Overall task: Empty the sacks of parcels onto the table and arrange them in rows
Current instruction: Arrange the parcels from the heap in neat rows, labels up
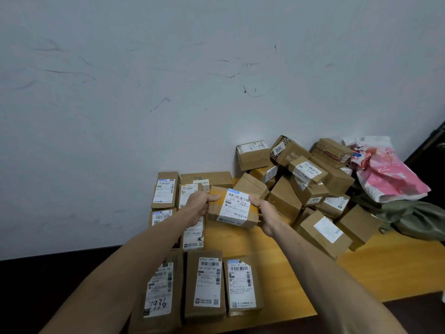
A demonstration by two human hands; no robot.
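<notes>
I hold a brown cardboard parcel point(234, 208) with a white label above the yellow wooden table point(277, 273). My left hand point(198, 204) grips its left end and my right hand point(266, 214) grips its right end. Labelled parcels lie in rows on the table's left part, three of them point(204, 288) nearest me. More of them point(166, 191) line up toward the wall. A loose heap of parcels point(305, 189) rises at the right, against the wall.
A pink and white plastic bag point(385, 174) and an olive green sack point(414, 218) lie at the far right behind the heap. The scuffed white wall point(192, 80) backs the table. Dark floor point(48, 285) lies beyond the table's left edge.
</notes>
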